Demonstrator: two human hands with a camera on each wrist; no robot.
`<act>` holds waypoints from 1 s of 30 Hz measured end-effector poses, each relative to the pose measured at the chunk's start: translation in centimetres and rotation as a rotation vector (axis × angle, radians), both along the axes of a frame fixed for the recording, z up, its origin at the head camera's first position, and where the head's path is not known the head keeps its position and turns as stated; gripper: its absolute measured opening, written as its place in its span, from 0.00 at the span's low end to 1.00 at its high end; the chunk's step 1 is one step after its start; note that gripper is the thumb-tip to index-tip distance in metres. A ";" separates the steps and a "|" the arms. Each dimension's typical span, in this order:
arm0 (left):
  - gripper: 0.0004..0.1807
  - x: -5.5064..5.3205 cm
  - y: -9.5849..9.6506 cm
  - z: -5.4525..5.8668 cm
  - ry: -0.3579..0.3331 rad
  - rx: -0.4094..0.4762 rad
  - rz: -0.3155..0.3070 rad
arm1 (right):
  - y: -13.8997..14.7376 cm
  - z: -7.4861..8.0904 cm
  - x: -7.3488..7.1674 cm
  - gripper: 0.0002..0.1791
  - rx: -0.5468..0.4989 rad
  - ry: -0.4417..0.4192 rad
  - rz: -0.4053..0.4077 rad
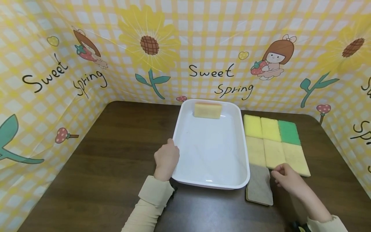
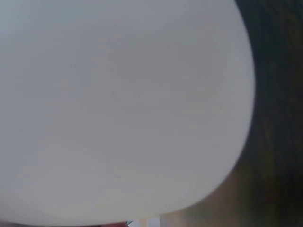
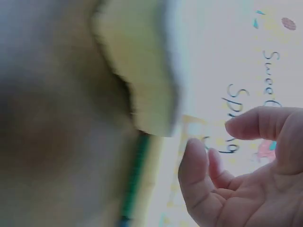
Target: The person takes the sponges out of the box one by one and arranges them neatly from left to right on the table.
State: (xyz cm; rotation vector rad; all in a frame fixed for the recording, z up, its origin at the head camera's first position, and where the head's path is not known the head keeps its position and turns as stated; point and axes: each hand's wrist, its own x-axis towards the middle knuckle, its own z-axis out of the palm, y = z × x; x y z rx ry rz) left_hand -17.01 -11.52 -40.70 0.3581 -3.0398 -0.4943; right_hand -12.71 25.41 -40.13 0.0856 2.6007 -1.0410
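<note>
A white rectangular tray [image 1: 210, 148] lies on the table, and my left hand [image 1: 167, 158] grips its left rim; the fingertips are hidden from the head camera. The tray's smooth white surface [image 2: 123, 113] fills most of the left wrist view. Inside the tray at the far end, a pale yellow sponge [image 1: 207, 111] stands on its long edge. My right hand [image 1: 287, 178] is just right of a grey-topped sponge [image 1: 259, 185] with wavy sides, beside the tray's near right corner. In the right wrist view, thumb and fingers are loosely bent with a gap between them, holding nothing.
Right of the tray, sponges lie flat in two rows: bright yellow ones [image 1: 252, 126] and a green one [image 1: 289, 132] behind, pale yellow ones [image 1: 274, 153] in front. A yellow checked, flower-printed cloth [image 1: 203, 38] hangs around the dark wooden table [image 1: 116, 141].
</note>
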 end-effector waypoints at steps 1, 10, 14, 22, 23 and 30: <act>0.11 0.0 0.0 0.0 -0.014 0.010 0.003 | 0.0 0.5 -0.2 0.16 0.008 0.021 0.001; 0.11 -0.2 0.1 0.1 -0.044 0.032 0.029 | -2.7 6.2 -2.8 0.22 0.049 0.240 0.015; 0.11 -0.1 0.2 0.1 -0.029 0.025 0.035 | -5.3 8.8 -4.9 0.22 0.065 0.302 0.031; 0.10 0.2 0.3 -0.1 0.016 0.040 0.038 | -10.3 11.2 -9.4 0.22 0.061 0.304 0.076; 0.10 0.2 0.3 -0.1 0.024 0.041 0.037 | -10.8 11.2 -9.9 0.22 0.057 0.300 0.080; 0.12 0.0 0.2 -0.3 0.001 0.068 0.043 | -13.6 9.7 -13.0 0.22 0.002 0.273 0.082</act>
